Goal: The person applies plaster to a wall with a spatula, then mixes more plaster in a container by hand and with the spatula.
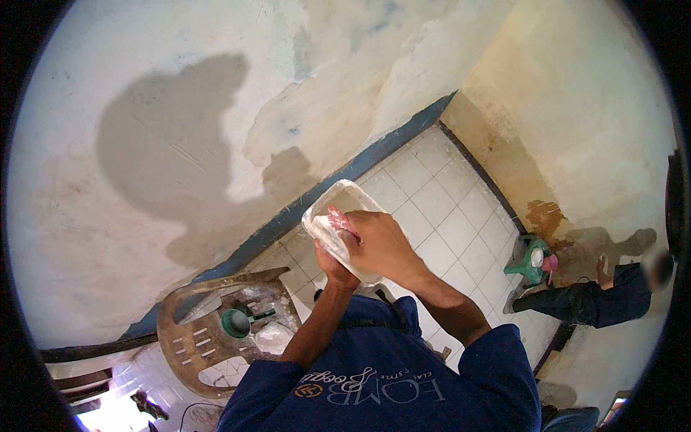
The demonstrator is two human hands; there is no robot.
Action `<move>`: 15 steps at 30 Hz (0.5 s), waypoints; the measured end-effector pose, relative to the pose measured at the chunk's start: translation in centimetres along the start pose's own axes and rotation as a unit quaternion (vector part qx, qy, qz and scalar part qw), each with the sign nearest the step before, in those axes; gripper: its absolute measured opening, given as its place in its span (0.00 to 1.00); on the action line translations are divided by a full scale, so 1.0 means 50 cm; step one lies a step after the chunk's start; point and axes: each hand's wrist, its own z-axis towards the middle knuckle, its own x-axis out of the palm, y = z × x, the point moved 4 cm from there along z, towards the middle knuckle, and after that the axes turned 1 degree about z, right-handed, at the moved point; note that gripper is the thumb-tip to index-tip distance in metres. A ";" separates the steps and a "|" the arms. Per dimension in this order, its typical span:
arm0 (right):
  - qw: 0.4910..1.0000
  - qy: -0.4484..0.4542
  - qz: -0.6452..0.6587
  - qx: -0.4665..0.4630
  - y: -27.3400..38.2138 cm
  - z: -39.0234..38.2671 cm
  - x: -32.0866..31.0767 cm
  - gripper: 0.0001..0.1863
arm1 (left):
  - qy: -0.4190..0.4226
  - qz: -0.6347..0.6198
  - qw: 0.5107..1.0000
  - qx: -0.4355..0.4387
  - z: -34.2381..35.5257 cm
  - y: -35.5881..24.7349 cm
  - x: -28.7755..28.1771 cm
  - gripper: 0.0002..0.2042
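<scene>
My left hand [335, 269] grips a white rectangular plastic tub [363, 196] from below and along its near side, in front of my chest. The tub is tilted, and white paste-like material coats its inside. Over the rim reaches my right hand [383, 243], its fingers closed on a pink piece [340, 219] smeared with white. That piece dips into the tub; its exact kind is partly hidden by the fingers.
A worn plastic chair [175, 333] at lower left bears a green dipper [235, 324] and a white plastic bag [273, 337]. A patchy wall [281, 93] stands ahead. At right, another person [612, 297] is beside a green stool [531, 272] with a pink vessel [551, 263].
</scene>
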 end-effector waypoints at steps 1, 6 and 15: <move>1.000 -0.008 0.004 -0.011 0.008 -0.001 0.006 0.08 | -0.041 0.032 0.999 0.005 -0.003 0.002 -0.010 0.30; 0.999 -0.028 0.018 -0.010 -0.003 0.012 0.001 0.07 | -0.098 0.030 0.995 -0.005 -0.005 0.002 0.015 0.33; 0.998 -0.025 -0.005 -0.058 0.013 0.016 -0.009 0.07 | -0.097 0.060 0.993 -0.025 -0.009 0.008 0.009 0.34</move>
